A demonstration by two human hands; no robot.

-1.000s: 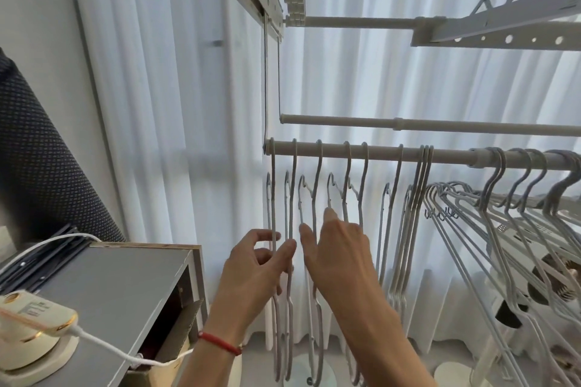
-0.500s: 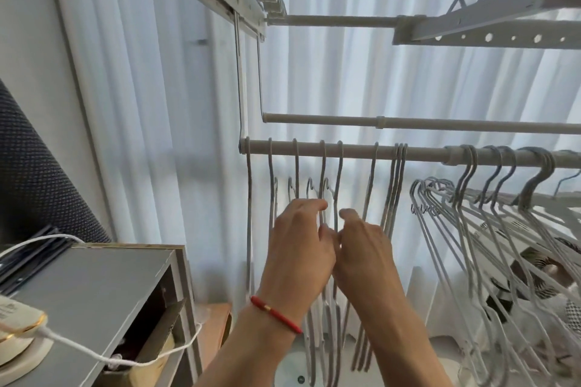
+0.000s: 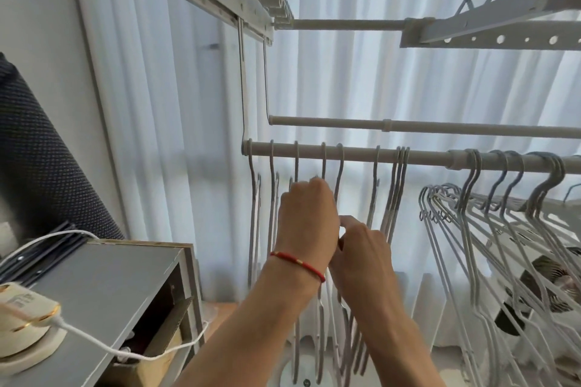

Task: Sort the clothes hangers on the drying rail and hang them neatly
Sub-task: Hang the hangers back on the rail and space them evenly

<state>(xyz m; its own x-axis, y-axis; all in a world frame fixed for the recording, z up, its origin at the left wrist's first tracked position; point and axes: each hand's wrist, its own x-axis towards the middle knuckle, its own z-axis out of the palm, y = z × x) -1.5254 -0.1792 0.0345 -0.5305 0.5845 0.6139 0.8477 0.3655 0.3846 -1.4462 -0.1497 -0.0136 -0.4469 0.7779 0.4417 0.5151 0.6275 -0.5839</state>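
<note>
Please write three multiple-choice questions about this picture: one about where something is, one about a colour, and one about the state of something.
1. Where does the white cable lie?
A. on the grey cabinet at the left
B. over the rail
C. around the right wrist

2. What colour is the bracelet on the left wrist?
A. blue
B. red
C. green

3. How are the hangers on the right arranged?
A. evenly spaced and straight
B. lying on the floor
C. bunched and tilted

Answers: 1 A, it runs across the grey cabinet. 2 B, the band is plainly red. 3 C, they crowd together at angles on the rail.
</note>
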